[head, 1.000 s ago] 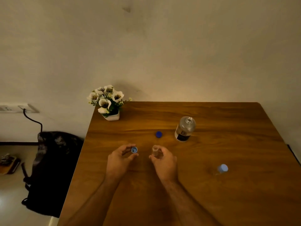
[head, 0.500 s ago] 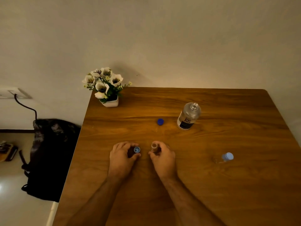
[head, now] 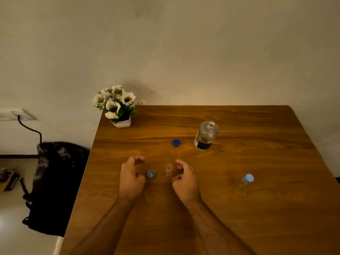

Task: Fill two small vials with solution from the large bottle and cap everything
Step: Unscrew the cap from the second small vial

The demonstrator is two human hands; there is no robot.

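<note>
My open vial (head: 168, 169) stands upright just left of my right hand (head: 184, 179), fingers loosely curled, holding nothing. Its little cap (head: 150, 173) sits left of the vial, beside my empty, half-spread left hand (head: 131, 176). The big bottle (head: 206, 135) is beyond the vial to the right, uncapped I think.

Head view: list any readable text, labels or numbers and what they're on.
Large bottle: a white and dark label with bold dark characters at the top, too blurred to read.
Open vial, light blue vial cap, dark blue bottle cap, capped vial: no text visible.
Wall socket plate: no readable marking.
</note>
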